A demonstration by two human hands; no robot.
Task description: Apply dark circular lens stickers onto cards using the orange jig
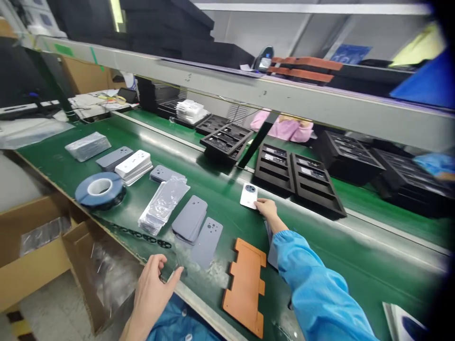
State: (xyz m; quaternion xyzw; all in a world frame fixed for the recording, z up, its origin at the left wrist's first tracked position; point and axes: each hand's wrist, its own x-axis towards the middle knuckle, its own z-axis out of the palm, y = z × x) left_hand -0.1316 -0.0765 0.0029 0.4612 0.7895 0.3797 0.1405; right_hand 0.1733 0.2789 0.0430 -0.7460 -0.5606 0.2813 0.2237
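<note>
My right hand (267, 209) pinches the lower right edge of a white phone back panel (248, 196) with a dark round camera piece on it, over the green bench. My left hand (152, 289) is at the bench's front edge, thumb and fingers apart. It is beside the end of a clear strip carrying black camera-shaped stickers (147, 237); whether it touches the film is hard to see. That strip runs to a blue roll of tape (99, 188). Between the hands lie grey phone-shaped panels (207, 242) and an orange notched fixture plate (245, 287).
Stacks of white panels (133, 166) and plastic-wrapped panels (163, 203) stand to the left. Black compartment trays (316, 185) line the far side, below a shelf beam (227, 83). Cardboard boxes (35, 279) sit below left. A pink-sleeved person (291, 129) is across the bench.
</note>
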